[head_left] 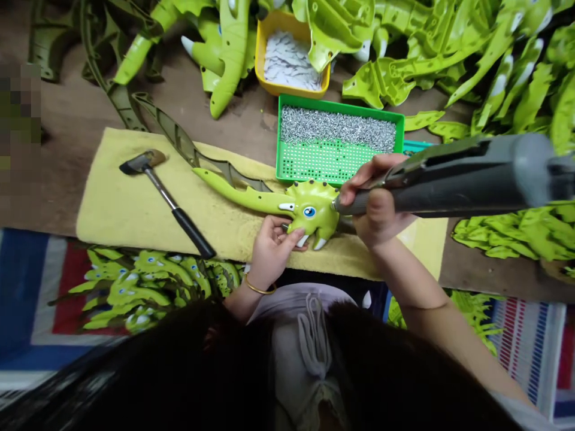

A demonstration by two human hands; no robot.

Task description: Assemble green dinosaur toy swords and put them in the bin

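Observation:
A lime-green plastic dinosaur head (309, 206) with a blue eye, white horns and a long curved green piece lies on a yellow cloth (117, 203). My left hand (275, 246) grips the dinosaur head at its lower edge, thumb on top near the white tips. In my right hand (377, 209) is a dark grey electric screwdriver (458, 179), lying nearly level. Its tip meets the right edge of the head. Whether a screw sits at the tip is too small to tell. A dark olive ribbed strip (179, 137) runs from behind the green piece toward the upper left.
A hammer (173, 206) lies on the cloth at left. Behind my hands stand a green tray (341, 164) of small screws and a yellow tub (260, 60) of white pieces. Green plastic parts (426, 36) heap up at back and right; dinosaur pieces (139, 281) are piled below the table edge.

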